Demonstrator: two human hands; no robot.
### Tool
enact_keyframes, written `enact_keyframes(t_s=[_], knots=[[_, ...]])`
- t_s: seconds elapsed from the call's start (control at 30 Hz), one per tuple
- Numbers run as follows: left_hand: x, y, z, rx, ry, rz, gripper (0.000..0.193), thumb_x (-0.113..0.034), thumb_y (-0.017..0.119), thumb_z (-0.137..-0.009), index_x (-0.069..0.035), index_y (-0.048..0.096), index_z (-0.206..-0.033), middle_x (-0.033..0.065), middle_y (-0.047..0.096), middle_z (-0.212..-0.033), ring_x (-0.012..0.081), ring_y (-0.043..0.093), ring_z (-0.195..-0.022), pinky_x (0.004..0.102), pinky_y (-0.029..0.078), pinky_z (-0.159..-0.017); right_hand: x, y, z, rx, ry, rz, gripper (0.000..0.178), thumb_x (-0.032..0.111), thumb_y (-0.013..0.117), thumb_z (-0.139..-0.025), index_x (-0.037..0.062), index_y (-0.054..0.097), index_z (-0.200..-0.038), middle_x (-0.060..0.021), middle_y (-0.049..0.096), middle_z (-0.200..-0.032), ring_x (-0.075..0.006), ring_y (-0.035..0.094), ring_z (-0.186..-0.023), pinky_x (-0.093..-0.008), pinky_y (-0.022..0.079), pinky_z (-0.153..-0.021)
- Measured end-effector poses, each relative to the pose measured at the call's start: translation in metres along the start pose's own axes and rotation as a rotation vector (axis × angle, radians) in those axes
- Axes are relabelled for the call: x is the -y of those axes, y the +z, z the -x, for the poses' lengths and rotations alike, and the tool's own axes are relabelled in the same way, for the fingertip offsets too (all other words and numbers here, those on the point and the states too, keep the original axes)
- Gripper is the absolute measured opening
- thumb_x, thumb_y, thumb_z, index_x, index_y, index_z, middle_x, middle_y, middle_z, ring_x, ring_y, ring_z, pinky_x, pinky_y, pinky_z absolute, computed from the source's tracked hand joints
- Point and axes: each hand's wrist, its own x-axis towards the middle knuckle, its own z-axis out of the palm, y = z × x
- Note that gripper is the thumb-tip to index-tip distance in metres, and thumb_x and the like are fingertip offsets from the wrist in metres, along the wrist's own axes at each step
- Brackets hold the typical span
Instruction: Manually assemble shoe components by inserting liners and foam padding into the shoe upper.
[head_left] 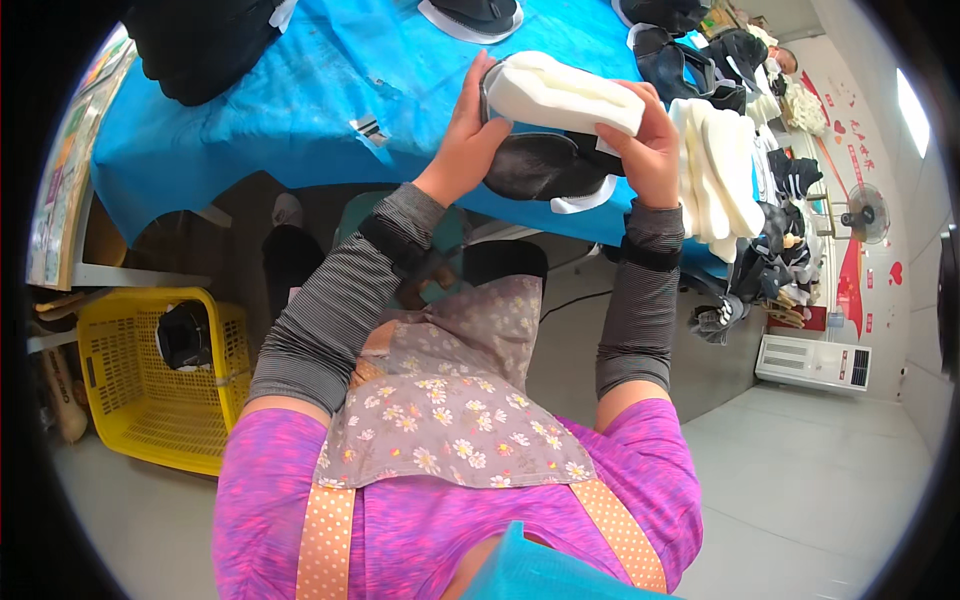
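Holding the white pad (pixel 565 92) beyond the black shoe (pixel 532 168), with left fingers (pixel 471 100) and right fingers (pixel 653 110) closed round opposite ends; best kept level, pinched lightly.

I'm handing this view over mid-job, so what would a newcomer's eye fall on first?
Probably the thick white piece at upper centre, held near its ends by the left hand and right hand. Next, the bright blue cloth spread across the top, then the yellow basket at the picture's left.
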Motion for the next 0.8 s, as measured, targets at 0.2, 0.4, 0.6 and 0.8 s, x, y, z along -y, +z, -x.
enact_keyframes(t_s=[0.2, 0.4, 0.6, 0.8], knots=[[0.002, -0.002, 0.002, 0.022, 0.035, -0.100, 0.081, 0.004, 0.046, -0.082, -0.014, 0.006, -0.150, 0.0130, 0.022, -0.150, 0.0237, 0.026, -0.135, 0.0320, 0.024, -0.109, -0.001, -0.005, -0.002, 0.066, 0.066, -0.012, 0.041, -0.007, 0.067, -0.074, -0.0016, 0.062, -0.113, -0.0038, 0.048, -0.103, -0.0144, 0.054, -0.097, -0.0265, 0.047, -0.087], [0.003, -0.001, 0.001, 0.020, 0.050, -0.101, 0.081, 0.004, 0.044, -0.081, -0.016, 0.008, -0.150, 0.0121, 0.022, -0.150, 0.0240, 0.027, -0.135, 0.0321, 0.024, -0.109, -0.003, 0.001, -0.004, 0.057, 0.045, 0.025, 0.040, -0.005, 0.070, -0.075, -0.0013, 0.062, -0.114, -0.0041, 0.048, -0.102, -0.0141, 0.055, -0.096, -0.0260, 0.047, -0.088], [0.001, -0.002, 0.003, 0.025, 0.043, -0.113, 0.080, 0.002, 0.044, -0.080, -0.016, 0.009, -0.150, 0.0120, 0.023, -0.149, 0.0247, 0.028, -0.134, 0.0326, 0.025, -0.110, -0.006, 0.004, -0.005, 0.064, 0.066, 0.033, 0.039, -0.004, 0.071, -0.075, -0.0004, 0.063, -0.114, -0.0041, 0.049, -0.101, -0.0144, 0.055, -0.096, -0.0260, 0.047, -0.088], [0.000, -0.001, 0.002, 0.034, 0.016, -0.067, 0.080, 0.000, 0.044, -0.080, -0.016, 0.010, -0.150, 0.0119, 0.024, -0.148, 0.0247, 0.029, -0.133, 0.0331, 0.026, -0.109, -0.008, 0.002, -0.006, 0.071, 0.086, 0.076, 0.038, -0.002, 0.071, -0.076, 0.0009, 0.064, -0.113, -0.0043, 0.050, -0.102, -0.0149, 0.055, -0.096, -0.0267, 0.047, -0.089]])
